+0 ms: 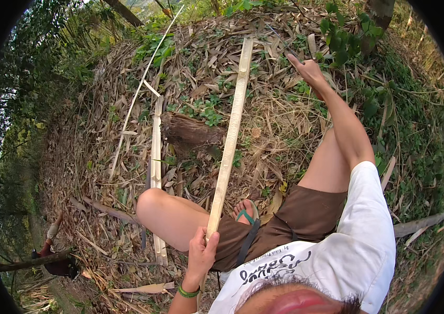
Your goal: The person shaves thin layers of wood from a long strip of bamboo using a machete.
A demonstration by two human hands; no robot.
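Observation:
My left hand, a green band at its wrist, is closed around the near end of a long split bamboo strip. The pale inner face of the strip shows, with node marks along it. From my lap it runs up and away over the leaf litter. My right arm reaches far forward to the right, and my right hand is closed on a knife, its thin dark blade pointing up and left. That blade is apart from the strip's far end. Most of the knife's handle is hidden in the hand.
Left of the strip lies a short brown log. Beyond it are another split bamboo piece and a thin pale strip. My sandalled foot rests beside the held strip. Leafy plants and a tree trunk stand at far right.

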